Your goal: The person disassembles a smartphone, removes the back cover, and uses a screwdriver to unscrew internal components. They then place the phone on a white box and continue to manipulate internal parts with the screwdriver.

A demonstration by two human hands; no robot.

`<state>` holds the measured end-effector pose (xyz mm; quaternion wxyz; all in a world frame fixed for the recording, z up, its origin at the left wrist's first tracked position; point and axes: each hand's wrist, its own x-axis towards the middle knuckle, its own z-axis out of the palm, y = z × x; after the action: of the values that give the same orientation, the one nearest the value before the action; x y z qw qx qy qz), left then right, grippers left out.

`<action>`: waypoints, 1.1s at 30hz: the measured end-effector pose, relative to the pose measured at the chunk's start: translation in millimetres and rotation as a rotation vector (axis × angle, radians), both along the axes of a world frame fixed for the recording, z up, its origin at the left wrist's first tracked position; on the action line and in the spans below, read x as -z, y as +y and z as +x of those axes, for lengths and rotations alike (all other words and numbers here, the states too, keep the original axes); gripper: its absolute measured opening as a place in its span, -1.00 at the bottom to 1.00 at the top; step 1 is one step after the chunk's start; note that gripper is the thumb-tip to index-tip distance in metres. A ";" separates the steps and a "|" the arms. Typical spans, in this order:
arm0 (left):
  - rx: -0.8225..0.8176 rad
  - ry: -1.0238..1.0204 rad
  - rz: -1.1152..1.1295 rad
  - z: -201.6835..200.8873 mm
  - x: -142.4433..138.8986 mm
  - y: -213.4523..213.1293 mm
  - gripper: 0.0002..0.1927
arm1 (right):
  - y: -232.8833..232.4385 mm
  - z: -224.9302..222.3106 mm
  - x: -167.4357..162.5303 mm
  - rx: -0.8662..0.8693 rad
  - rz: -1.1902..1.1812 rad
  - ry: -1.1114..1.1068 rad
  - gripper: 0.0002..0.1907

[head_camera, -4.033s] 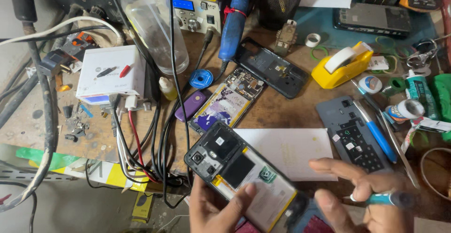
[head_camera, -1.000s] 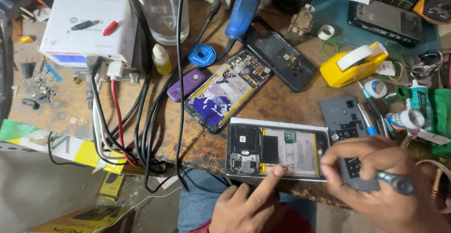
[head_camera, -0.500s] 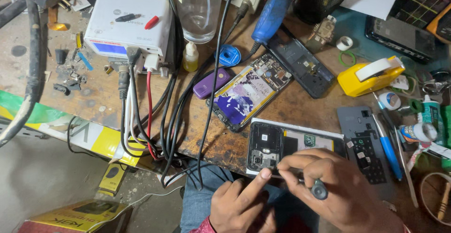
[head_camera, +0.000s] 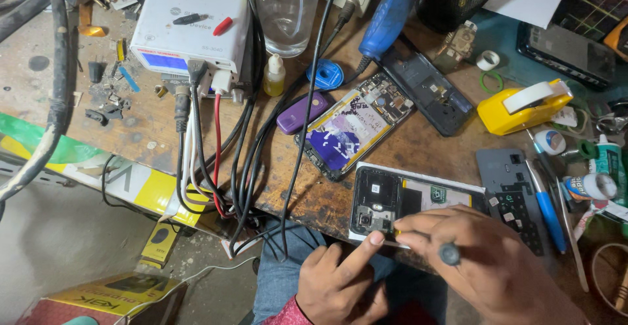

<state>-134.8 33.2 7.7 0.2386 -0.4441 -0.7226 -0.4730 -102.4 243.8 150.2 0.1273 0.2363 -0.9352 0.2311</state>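
**At the bench edge: opened phone being worked on with a screwdriver**

Near the front edge of the wooden workbench (head_camera: 131,128), an opened phone (head_camera: 405,200) with its back cover off is being kept flat on a white sheet (head_camera: 425,176). A screwdriver (head_camera: 439,252) is being gripped by the right hand (head_camera: 484,266), fingers closed around the handle, its tip being pressed at the phone's lower edge. The left hand (head_camera: 343,279) is being held empty, forefinger stretched out and touching the same edge just beside the tip, the other fingers loosely curled.

Also being kept on the bench:
- a second opened phone (head_camera: 356,125), lying tilted just behind the first;
- a dark phone back cover (head_camera: 428,92) beside it;
- a purple case (head_camera: 302,112), touching the second phone's corner;
- a white power supply box (head_camera: 190,24) at the back left, with cables (head_camera: 222,168) being trailed over the bench edge;
- a yellow tape dispenser (head_camera: 523,106) to the right;
- a blue pen (head_camera: 546,200) near a grey phone panel (head_camera: 513,194);
- a clear glass (head_camera: 288,7) and a small dropper bottle (head_camera: 275,76).
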 end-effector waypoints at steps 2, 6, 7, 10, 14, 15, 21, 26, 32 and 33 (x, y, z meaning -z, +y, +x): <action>0.001 -0.005 -0.006 -0.2 -0.3 0.3 -0.78 | 5.5 12.8 5.6 0.130 -0.168 -0.054 -0.65; 0.021 -0.037 -0.034 0.2 -0.5 -0.7 -0.77 | 2.3 33.7 20.6 0.453 -0.633 -0.019 -0.71; 0.019 -0.032 -0.030 -0.5 -0.2 -0.7 -0.77 | -0.9 36.3 22.4 0.515 -0.692 0.005 -0.71; 0.022 -0.031 -0.029 -1.1 0.5 2.5 -0.76 | -21.5 37.8 27.4 0.570 -0.650 0.087 -0.48; 0.002 -0.037 -0.055 -1.2 1.0 4.4 -0.74 | -48.4 26.9 32.5 0.629 -0.803 0.132 -0.04; 0.005 -0.032 -0.050 -1.7 1.3 4.5 -0.74 | -51.8 25.6 32.8 0.661 -0.816 0.142 0.00; 0.009 -0.026 -0.032 -1.2 1.7 4.6 -0.74 | -47.0 24.3 40.3 0.561 -0.649 0.162 -0.11; 0.008 -0.025 -0.018 -1.1 2.4 5.5 -0.75 | -41.1 27.8 49.8 0.498 -0.706 0.124 -0.14; 0.002 -0.013 -0.031 -1.7 3.5 5.1 -0.74 | -41.3 29.5 50.0 0.519 -0.718 0.105 -0.15; 0.002 -0.015 -0.033 -1.6 3.8 5.1 -0.74 | -41.2 28.9 49.2 0.528 -0.717 0.103 -0.15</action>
<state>-136.4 38.3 3.9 0.2253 -0.4450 -0.7317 -0.4646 -73.5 202.5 101.0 0.3023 -0.0582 -0.8168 0.4880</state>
